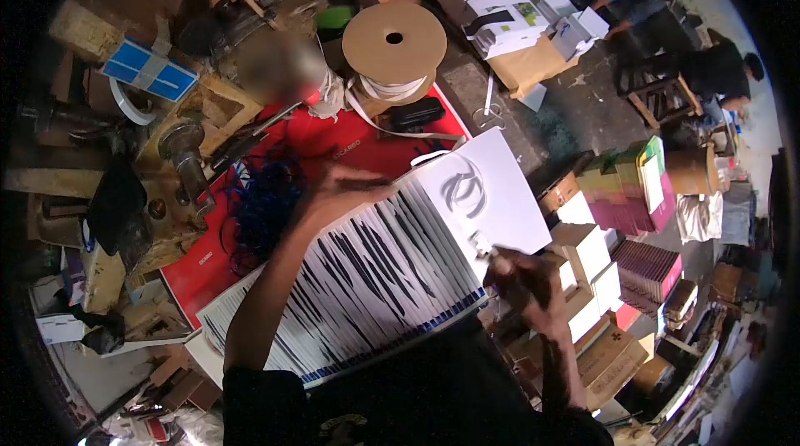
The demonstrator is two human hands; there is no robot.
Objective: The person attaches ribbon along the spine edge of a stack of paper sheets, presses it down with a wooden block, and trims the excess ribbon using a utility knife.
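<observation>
A long row of thin books or booklets (367, 279) is packed side by side, with white page edges, dark gaps and blue bits along the near edge. At its right end lies a large white sheet or cover (512, 187) bearing grey curved streaks. My left hand (350, 192) rests along the far edge of the row, its fingers stretched out. Above the right end of the row is my right hand (529, 283), fingers closed and blurred. A small whitish thing (481, 246) shows at its fingertips, too smeared to name.
A cardboard spool of white ribbon (393, 42) stands on the red surface (333, 146), near blue tangled strands (262, 212). Scissors (489, 115) lie beyond. Machine parts (183, 146) crowd the left. Stacked books (629, 183) and boxes (612, 358) fill the right; a person (725, 75) is farther back.
</observation>
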